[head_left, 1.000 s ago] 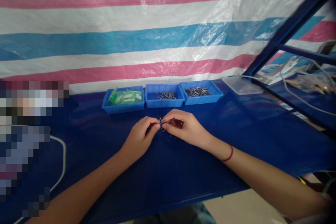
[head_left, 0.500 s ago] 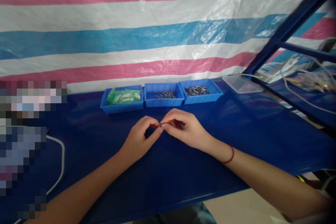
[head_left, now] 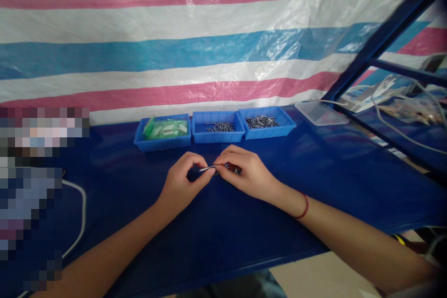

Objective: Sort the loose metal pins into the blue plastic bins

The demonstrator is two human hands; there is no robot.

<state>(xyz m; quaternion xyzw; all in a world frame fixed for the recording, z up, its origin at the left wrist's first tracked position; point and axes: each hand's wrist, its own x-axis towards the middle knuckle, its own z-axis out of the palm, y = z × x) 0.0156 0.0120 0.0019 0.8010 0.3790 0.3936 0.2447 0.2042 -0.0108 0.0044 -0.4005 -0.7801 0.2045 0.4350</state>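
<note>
Above the blue table, my left hand [head_left: 185, 174] and my right hand [head_left: 249, 170] meet at their fingertips. Between them is a thin silvery metal rod [head_left: 206, 168], one end pointing left inside the curl of my left hand. Thumb and index finger are pinched on it in both hands; the exact contact is partly hidden. More small metal pieces [head_left: 226, 166] show under the curled fingers of my right hand, and I cannot tell whether they are held or lie on the table.
A blue bin [head_left: 162, 144] at the back holds green plastic bags with white pieces. Beside it, a middle bin [head_left: 218, 137] and a right bin [head_left: 270, 133] contain small metal rods. A clear plastic lid [head_left: 323, 114] lies farther right. A white cable [head_left: 84, 209] runs at left.
The metal rod now shows further out to the left between my fingers. The fingertips have shifted slightly; the bins have stayed in place.
</note>
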